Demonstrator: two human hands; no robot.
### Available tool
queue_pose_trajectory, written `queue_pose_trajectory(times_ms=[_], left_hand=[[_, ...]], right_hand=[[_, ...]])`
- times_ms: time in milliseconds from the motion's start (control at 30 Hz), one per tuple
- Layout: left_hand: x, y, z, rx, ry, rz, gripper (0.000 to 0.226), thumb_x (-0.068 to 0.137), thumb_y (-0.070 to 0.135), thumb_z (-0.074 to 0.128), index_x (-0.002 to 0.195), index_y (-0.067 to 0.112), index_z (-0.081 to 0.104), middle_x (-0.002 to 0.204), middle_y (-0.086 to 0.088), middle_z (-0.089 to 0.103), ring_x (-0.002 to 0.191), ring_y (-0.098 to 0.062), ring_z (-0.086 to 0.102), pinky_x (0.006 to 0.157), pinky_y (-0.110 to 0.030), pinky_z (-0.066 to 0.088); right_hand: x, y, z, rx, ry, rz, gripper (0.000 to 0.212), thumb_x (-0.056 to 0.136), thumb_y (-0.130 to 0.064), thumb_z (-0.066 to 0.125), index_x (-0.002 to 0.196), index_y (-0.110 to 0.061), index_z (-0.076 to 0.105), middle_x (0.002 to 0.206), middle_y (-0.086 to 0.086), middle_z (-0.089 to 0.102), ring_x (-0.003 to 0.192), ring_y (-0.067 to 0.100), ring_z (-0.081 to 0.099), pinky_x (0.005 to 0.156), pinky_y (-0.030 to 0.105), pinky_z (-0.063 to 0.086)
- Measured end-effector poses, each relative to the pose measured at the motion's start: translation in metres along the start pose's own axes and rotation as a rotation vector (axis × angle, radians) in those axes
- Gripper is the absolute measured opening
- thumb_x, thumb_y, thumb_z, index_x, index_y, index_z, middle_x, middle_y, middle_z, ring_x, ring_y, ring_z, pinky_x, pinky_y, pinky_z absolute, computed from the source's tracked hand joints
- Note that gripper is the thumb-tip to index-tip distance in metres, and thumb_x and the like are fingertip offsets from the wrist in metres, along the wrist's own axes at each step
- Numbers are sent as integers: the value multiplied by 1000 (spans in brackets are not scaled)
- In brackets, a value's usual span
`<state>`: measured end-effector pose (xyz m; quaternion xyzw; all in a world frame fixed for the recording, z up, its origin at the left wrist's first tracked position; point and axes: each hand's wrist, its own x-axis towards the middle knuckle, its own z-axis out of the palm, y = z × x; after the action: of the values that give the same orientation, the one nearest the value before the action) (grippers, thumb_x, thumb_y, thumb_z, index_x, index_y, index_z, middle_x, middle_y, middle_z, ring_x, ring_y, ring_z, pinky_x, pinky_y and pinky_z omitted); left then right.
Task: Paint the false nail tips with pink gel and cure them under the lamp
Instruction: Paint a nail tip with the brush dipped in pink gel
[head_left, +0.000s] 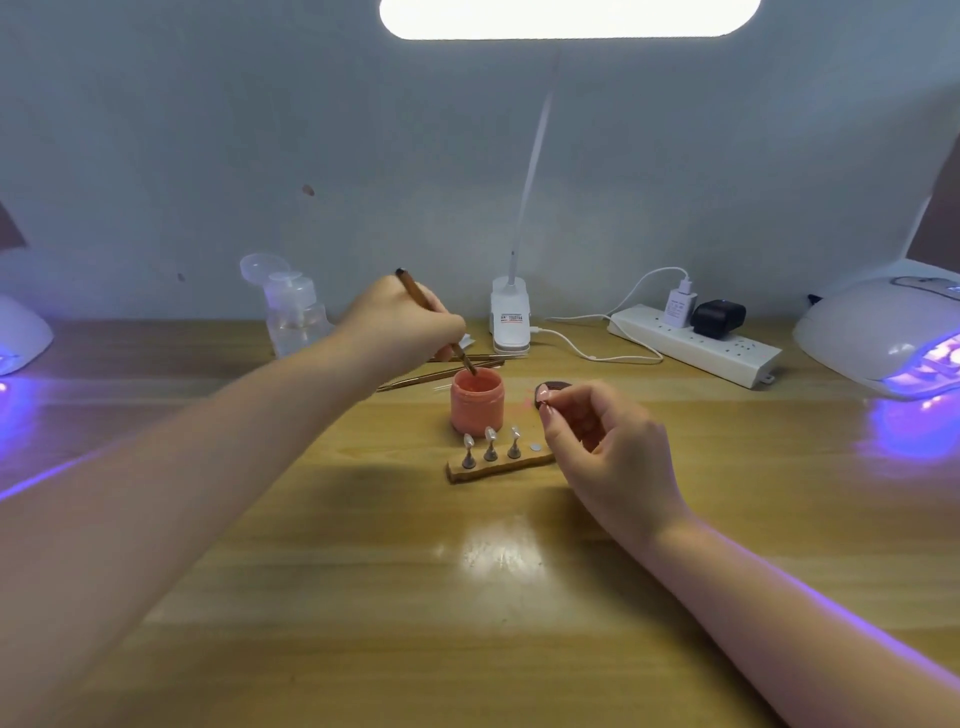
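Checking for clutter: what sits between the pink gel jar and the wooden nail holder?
Nothing: in the head view, only bare table shows between the pink gel jar and the wooden nail holder.

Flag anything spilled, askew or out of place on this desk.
A faint pink smear marks the table beside the pink gel jar, near the dark lid. The wooden holder has one bare metal spot, its stand missing. Otherwise tidy.

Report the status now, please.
Left hand dips brush in pink gel jar. Right hand pinches one tip. Three tips wait, path clear.
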<state>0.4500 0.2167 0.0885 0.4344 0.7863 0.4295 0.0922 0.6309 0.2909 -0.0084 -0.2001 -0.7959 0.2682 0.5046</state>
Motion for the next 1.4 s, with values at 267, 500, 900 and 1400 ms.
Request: queue_pose_trajectory(times_ms=[267,500,900,1400], left_hand=[[22,2,22,159,-200,-151,13,81,17,69,90,8,66,84,-7,63,68,-14,53,51,-22,41],[25,-13,15,-271,-115,-357,10,85,13,67,89,4,70,58,0,63,53,-10,48,48,-21,34],[6,-40,-15,-740,-91,-458,18,88,14,57,77,12,70,53,5,58,48,-5,47,53,-19,34],[-29,-66,3,-883,180,-387,15,90,14,58,80,13,68,53,5,62,47,-5,50,50,-19,37]], right_hand=[[1,-1,0,-14,-38,-18,2,86,-6,68,88,-6,68,72,1,65,63,14,59,59,39,50],[1,0,0,-10,-35,-22,3,85,-5,68,88,-5,68,72,1,66,64,15,60,60,40,51],[0,-2,0,-20,-33,-50,4,85,-5,69,89,-5,69,72,2,66,63,13,60,59,37,51],[2,-6,-2,118,-17,104,5,85,-11,70,90,-12,72,75,-1,70,68,15,65,66,39,55]])
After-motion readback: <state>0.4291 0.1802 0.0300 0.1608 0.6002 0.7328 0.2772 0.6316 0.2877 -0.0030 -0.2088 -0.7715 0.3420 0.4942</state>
